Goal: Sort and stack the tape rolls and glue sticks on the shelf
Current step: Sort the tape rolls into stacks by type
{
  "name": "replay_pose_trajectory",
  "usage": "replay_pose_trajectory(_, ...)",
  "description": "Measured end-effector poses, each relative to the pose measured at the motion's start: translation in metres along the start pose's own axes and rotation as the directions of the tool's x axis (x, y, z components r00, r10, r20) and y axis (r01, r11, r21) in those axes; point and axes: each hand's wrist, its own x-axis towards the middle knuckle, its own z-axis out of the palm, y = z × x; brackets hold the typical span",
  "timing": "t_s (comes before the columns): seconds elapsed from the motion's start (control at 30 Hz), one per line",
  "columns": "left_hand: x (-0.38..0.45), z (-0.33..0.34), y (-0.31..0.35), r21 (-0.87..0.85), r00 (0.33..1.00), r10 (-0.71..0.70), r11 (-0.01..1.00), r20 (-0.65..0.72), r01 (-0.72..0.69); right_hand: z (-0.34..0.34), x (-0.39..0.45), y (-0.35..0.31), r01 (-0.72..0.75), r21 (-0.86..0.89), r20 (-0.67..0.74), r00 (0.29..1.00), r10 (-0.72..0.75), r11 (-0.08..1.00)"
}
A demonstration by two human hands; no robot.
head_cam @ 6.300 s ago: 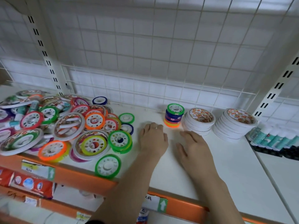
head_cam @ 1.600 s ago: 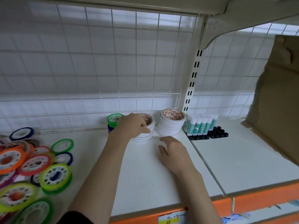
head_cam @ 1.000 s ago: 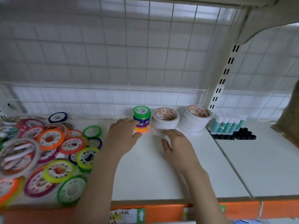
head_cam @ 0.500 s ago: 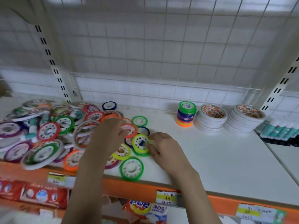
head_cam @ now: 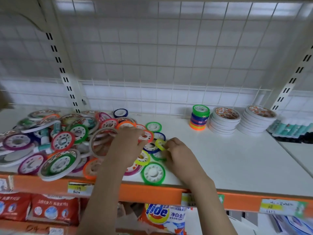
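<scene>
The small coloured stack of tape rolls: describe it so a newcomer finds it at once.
On the white shelf, look right along the back grid. The coloured stack stands just left of two white stacks. It alone is narrow and banded: green on top, blue, then orange at the bottom.

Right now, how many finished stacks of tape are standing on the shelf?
3, all at the back right: a small coloured stack, then two white stacks to its right. None seem hidden.
</scene>
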Motion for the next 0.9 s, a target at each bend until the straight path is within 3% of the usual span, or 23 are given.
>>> replay_pose_trajectory(0.23,0.012,0.014,0.011,0.035,0.999,0.034,0.999,0.014,-0.034,-0.015,-0.014,0.016,-0.132,0.004,-0.120,0.984,0.132,0.991)
replay_pose_trajectory(0.43,0.016,0.024,0.008,0.153,0.999,-0.011,0.988,0.038,0.006,-0.025,-0.019,0.021,-0.134,0.017,-0.214,0.967,0.135,0.991)
replay_pose_trajectory(0.63,0.019,0.024,0.003,0.041,0.999,0.002,0.999,0.040,-0.004,-0.039,-0.010,0.029,-0.108,0.038,-0.292,0.950,0.115,0.993)
replay_pose_trajectory(0.9,0.020,0.014,0.013,-0.156,0.992,0.009,0.987,-0.125,-0.029,-0.072,0.023,0.060,-0.103,0.010,-0.342,0.934,0.100,0.995)
